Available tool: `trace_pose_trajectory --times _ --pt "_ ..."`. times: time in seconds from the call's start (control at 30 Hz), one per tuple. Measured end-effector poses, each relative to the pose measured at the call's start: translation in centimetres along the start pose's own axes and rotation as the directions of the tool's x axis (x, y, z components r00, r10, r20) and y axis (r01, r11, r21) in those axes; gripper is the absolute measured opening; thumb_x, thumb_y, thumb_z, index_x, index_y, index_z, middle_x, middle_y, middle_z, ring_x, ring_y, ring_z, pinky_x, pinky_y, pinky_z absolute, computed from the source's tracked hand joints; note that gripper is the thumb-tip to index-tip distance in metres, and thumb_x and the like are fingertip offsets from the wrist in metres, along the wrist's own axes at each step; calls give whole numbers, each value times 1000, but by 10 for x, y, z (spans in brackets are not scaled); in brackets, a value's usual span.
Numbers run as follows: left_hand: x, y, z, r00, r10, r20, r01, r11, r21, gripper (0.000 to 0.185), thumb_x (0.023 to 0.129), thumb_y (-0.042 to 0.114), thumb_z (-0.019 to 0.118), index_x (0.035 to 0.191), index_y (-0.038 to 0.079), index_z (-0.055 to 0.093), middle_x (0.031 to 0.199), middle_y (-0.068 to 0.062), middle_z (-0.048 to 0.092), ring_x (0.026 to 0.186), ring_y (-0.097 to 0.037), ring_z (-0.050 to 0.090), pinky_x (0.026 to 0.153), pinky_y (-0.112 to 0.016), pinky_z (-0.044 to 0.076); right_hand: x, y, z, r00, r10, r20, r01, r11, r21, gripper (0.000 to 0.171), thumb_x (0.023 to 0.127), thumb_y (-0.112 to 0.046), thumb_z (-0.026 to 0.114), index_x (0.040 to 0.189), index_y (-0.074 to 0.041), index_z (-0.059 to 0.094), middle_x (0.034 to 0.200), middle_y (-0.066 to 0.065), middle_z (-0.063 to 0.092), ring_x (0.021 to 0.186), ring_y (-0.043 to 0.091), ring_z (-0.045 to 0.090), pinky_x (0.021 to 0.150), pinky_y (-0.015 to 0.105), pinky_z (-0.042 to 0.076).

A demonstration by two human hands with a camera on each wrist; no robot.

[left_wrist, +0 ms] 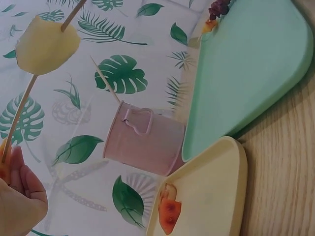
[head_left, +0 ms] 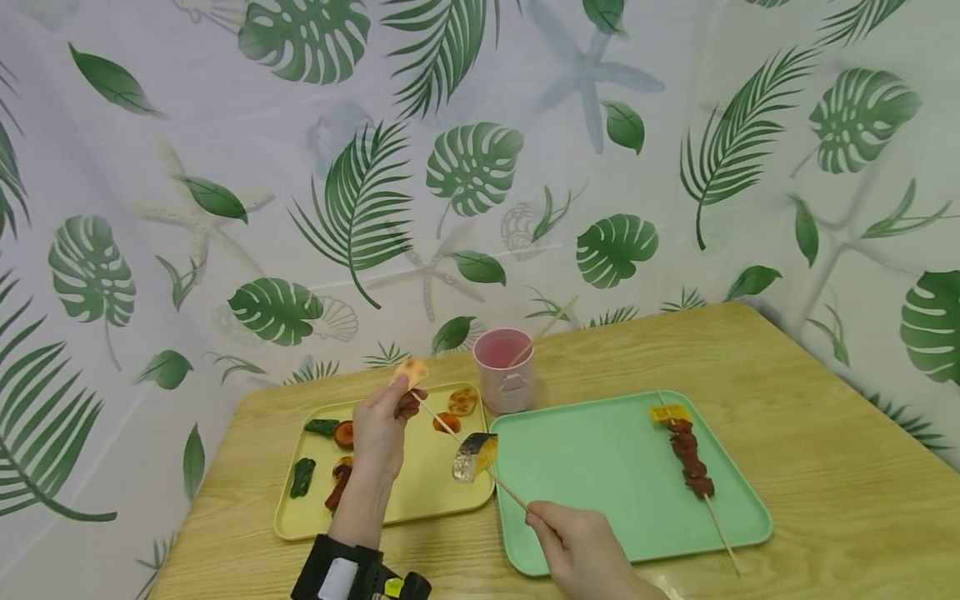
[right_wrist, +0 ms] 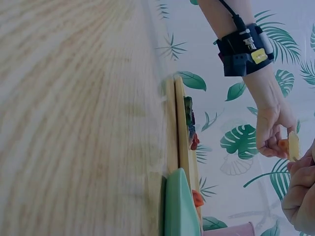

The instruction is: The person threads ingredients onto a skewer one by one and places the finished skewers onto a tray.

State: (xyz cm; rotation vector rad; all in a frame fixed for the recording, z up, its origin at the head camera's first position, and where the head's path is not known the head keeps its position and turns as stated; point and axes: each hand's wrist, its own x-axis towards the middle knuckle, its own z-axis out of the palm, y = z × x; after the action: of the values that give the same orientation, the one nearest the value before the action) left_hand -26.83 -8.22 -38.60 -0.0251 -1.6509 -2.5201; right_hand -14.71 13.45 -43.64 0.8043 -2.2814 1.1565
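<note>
My left hand [head_left: 386, 421] pinches a pale orange food slice [head_left: 412, 371] at the tip of a thin wooden skewer [head_left: 442, 422], above the yellow tray [head_left: 442, 492]. My right hand [head_left: 573, 542] grips the skewer's near end over the green tray [head_left: 600, 467]. A grey-yellow piece [head_left: 475, 456] is threaded halfway along the stick. In the left wrist view the threaded piece [left_wrist: 47, 44] shows on the skewer [left_wrist: 19, 115] above my fingers [left_wrist: 19, 191]. The right wrist view shows my left hand [right_wrist: 270, 130] holding the slice [right_wrist: 294, 146].
The yellow tray holds several loose food pieces, green [head_left: 303, 477] and orange [head_left: 447, 422]. A filled skewer [head_left: 690, 458] lies on the green tray. A pink cup [head_left: 504, 371] with a spare stick [head_left: 543, 332] stands behind the trays. A leaf-print curtain backs the wooden table [head_left: 825, 467].
</note>
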Motion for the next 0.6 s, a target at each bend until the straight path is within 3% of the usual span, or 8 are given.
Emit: trace_pose_trajectory --times 0.4,0.6 --pt "-5 -10 7 1000 -5 26 5 1000 21 30 94 17 56 65 12 64 66 -3 62 67 -15 57 69 -25 46 0 -3 3 999 -15 -39 14 999 -42 14 80 11 62 85 -1 67 72 7 67 59 8 62 50 12 44" --pt "-8 -15 6 999 -47 -13 48 999 25 32 95 17 55 65 11 66 68 -3 63 70 -15 57 70 -25 47 4 -2 -2 996 23 -80 -32 994 -107 16 79 10 64 80 -6 66 66 -1 63 53 -1 52 46 12 40"
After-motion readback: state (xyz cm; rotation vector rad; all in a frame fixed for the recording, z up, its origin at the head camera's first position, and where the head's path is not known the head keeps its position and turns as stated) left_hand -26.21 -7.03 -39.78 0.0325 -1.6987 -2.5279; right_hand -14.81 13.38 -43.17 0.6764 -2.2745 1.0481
